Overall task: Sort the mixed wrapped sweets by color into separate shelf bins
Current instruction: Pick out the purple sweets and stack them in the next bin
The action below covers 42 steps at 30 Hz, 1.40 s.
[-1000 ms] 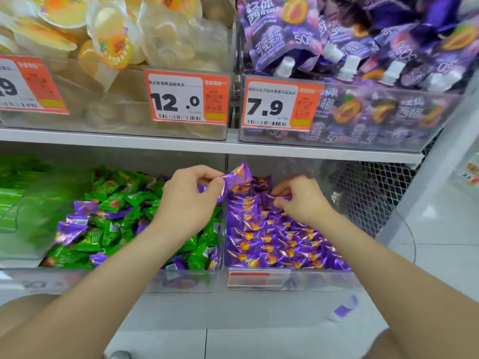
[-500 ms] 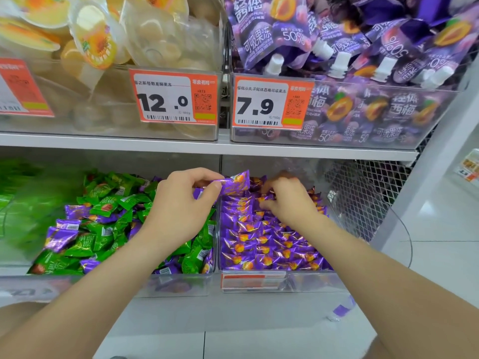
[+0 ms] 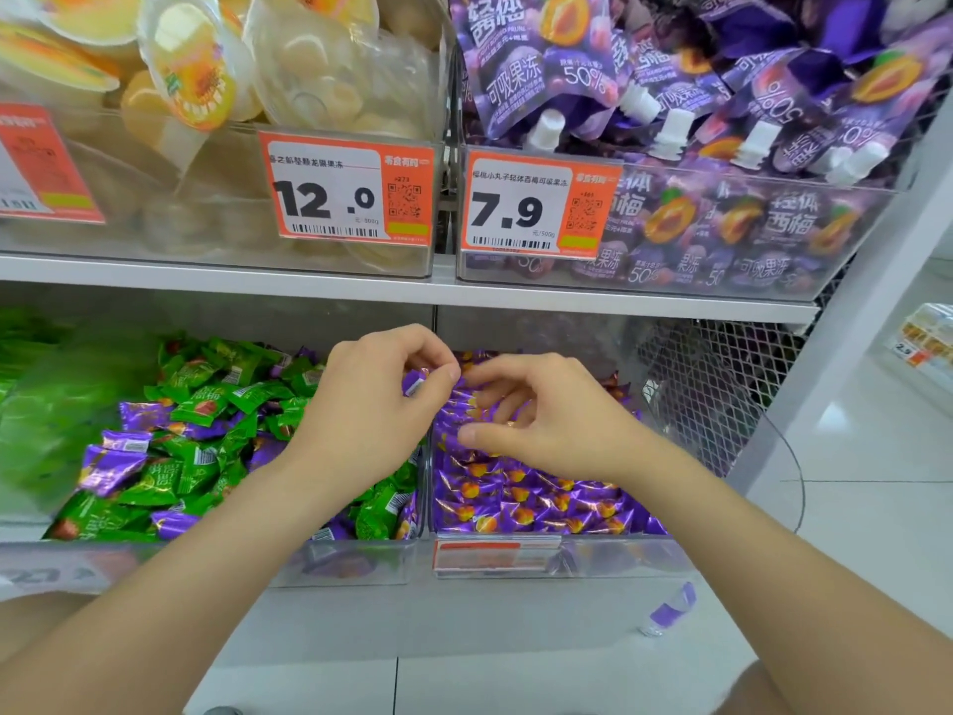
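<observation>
At lower right a stray sweet (image 3: 670, 608) lies on the floor (image 3: 567, 678). Mid-frame, the left hand (image 3: 368, 410) pinches a purple sweet (image 3: 414, 382) over the divide between mixed bin (image 3: 350, 559) and purple bin (image 3: 619, 554). The right hand (image 3: 557, 430) hovers beside it, fingers loosely curled, seemingly empty. The likely next move is to drop the sweet to the right, then fetch more purples.

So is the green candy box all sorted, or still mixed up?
Still mixed. Purple sweets lie scattered among the green sweets in the left bin, and the left hand pinches another purple sweet.
</observation>
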Tool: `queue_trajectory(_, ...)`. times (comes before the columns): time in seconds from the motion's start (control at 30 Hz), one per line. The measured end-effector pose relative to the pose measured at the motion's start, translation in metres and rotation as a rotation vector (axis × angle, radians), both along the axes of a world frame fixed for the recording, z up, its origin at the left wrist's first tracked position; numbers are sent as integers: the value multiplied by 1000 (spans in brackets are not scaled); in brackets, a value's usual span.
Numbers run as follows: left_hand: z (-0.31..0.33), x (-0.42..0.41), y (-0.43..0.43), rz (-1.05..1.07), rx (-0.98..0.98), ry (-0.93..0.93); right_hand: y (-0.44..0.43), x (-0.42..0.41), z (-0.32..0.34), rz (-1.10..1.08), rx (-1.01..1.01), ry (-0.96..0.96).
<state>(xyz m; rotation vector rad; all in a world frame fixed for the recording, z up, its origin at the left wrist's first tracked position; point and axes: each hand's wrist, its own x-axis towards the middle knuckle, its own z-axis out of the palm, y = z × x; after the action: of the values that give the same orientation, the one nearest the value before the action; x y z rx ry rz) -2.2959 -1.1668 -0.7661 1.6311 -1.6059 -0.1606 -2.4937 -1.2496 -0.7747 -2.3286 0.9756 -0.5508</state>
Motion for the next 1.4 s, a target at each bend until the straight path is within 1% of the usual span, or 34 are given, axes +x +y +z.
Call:
queue_trajectory(0.03, -1, 0, 0, 4, 2, -6, -4, -2, -3, -35, -72, 69)
queue_trajectory(0.1, -3, 1, 0, 10, 24, -10, -8, -6, -6, -50, -102, 152)
queue_trajectory(0.2, -6, 4, 3, 0, 65, -19, -9, -6, -10, 37, -134, 261)
queue_trajectory(0.27, -7, 4, 5, -3, 85, -30, -7, 0, -12, 93, -108, 257)
queue_trajectory(0.37, -8, 2, 5, 2, 96, -31, -6, 10, -17, 121, -105, 257)
queue_trajectory(0.43, -8, 3, 6, 12, 98, -28, -7, 13, -18, 109, -115, 193)
queue_trajectory(0.5, -7, 3, 6, 19, 87, -33, -9, 10, -11, 27, -71, 54)
queue_trajectory(0.57, -7, 3, 7, 18, 73, -27, -13, 5, -3, -100, 114, -162)
queue_trajectory(0.67, -8, 2, 7, -1, 73, -27, -22, -8, 3, -243, 471, -455)
queue_trajectory(0.7, -9, 1, 7, -10, 76, -31, -26, -14, 3, -263, 551, -480)
queue_trajectory(0.73, -10, 0, 6, -16, 78, -37, -30, -19, 0, -269, 584, -448)
queue_trajectory(0.77, -10, 0, 6, -17, 76, -44, -34, -25, -4, -274, 532, -352)
queue_trajectory(0.83, -10, -2, 5, -9, 69, -54, -44, -35, -15, -280, 222, -54)
queue_trajectory(0.87, -10, -2, 5, -5, 67, -56, -49, -37, -21, -288, 79, 56)
queue_trajectory(0.9, -10, -3, 5, -4, 66, -57, -53, -38, -25, -300, -2, 107)
queue_trajectory(1.0, -12, -3, 4, -12, 59, -50, -59, -35, -33, -263, -65, 120)
queue_trajectory(1.1, -13, -3, 2, -18, 57, -48, -61, -31, -38, -133, -148, 267)
queue_trajectory(1.17, -14, -2, 2, -17, 56, -50, -61, -28, -41, -94, -179, 345)
queue_trajectory(1.4, -14, -1, 2, -39, 51, -55, -60, -20, -42, -207, -276, 358)
